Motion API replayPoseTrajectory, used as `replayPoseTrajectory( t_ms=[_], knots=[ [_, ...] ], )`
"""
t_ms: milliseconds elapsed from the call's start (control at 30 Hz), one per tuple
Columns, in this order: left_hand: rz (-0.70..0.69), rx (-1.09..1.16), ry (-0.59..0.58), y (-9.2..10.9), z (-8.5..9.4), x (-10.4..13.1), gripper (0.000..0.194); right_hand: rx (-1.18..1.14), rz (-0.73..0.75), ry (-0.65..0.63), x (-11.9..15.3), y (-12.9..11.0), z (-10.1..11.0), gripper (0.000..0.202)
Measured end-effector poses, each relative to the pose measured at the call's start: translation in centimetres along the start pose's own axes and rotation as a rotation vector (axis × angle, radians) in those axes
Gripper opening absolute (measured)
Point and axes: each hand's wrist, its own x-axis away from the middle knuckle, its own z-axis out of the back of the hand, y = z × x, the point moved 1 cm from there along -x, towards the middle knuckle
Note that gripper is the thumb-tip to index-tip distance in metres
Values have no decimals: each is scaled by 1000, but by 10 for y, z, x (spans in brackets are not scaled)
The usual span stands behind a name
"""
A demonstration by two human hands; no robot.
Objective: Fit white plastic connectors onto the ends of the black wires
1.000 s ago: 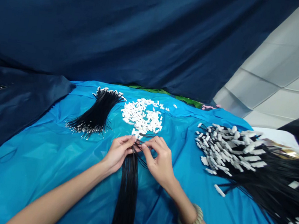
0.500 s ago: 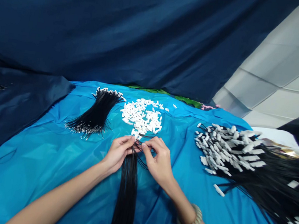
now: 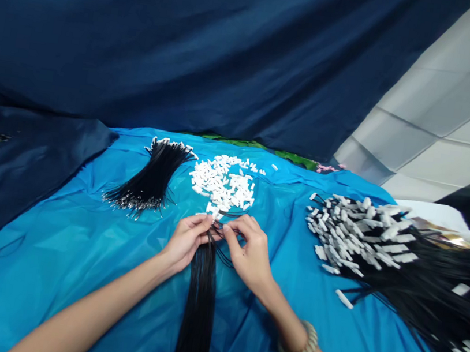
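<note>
My left hand (image 3: pixel 185 240) is closed, thumb against fingers, on a small white plastic connector (image 3: pixel 214 213) at the near edge of a loose pile of white connectors (image 3: pixel 222 181). My right hand (image 3: pixel 250 255) is just to its right, thumb and forefinger pinching a thin black wire (image 3: pixel 219 231). Where the wire's tip meets the connector is too small to make out. Beneath both hands, a long bundle of black wires (image 3: pixel 198 316) runs toward me and out of the bottom of the view.
A shorter bundle of black wires (image 3: pixel 153 179) with white and silvery ends lies to the left. On the right spreads a large heap of wires with white connectors (image 3: pixel 358 234). Blue cloth (image 3: pixel 74 258) covers the surface, and a dark blue curtain (image 3: pixel 192 47) hangs behind.
Almost nothing differs. Both hands stay in the same place with the same grip, apart from a barely visible shift at the fingertips.
</note>
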Motion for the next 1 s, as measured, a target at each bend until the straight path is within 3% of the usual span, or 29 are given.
replayPoseTrajectory(
  t_ms=[267, 667, 867, 1000],
  knots=[
    [6, 10, -22, -3, 0, -1, 16, 43, -22, 19, 2, 0, -5, 15],
    [52, 153, 31, -9, -4, 1, 10, 78, 92, 147, 7, -1, -11, 14],
    [64, 205, 45, -11, -3, -2, 8, 102, 110, 123, 5, 4, -15, 15],
    [74, 236, 89, -8, 1, -7, 8, 158, 196, 91, 6, 5, -6, 18]
  ],
)
